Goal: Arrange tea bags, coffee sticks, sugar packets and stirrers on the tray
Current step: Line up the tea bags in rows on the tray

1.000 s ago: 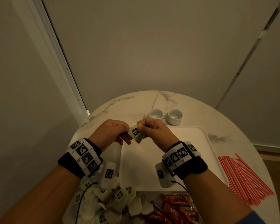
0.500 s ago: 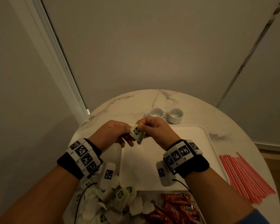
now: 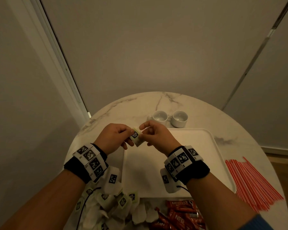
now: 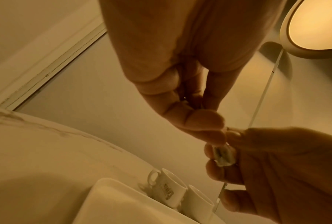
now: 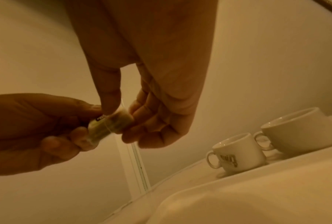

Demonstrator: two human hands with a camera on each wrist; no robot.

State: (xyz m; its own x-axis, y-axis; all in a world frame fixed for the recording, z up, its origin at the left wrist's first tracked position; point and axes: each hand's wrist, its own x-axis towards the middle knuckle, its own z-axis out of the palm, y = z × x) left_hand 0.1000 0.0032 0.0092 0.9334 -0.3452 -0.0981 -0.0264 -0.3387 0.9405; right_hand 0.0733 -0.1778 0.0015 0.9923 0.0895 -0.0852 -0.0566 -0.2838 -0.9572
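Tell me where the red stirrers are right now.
In the head view, the red stirrers lie fanned on the marble table, just right of the white tray, beyond the right hand.

Hotel-like room: marble table, two cups, sliding door.

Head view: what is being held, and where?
One small white tea bag with green tag, pinched at its left edge by the left hand and right edge by the right hand.

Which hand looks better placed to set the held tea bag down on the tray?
Probably the right hand. Both hands pinch the tea bag, but the right one hangs over the tray, whereas the left hand sits beyond the tray's left edge, over the table.
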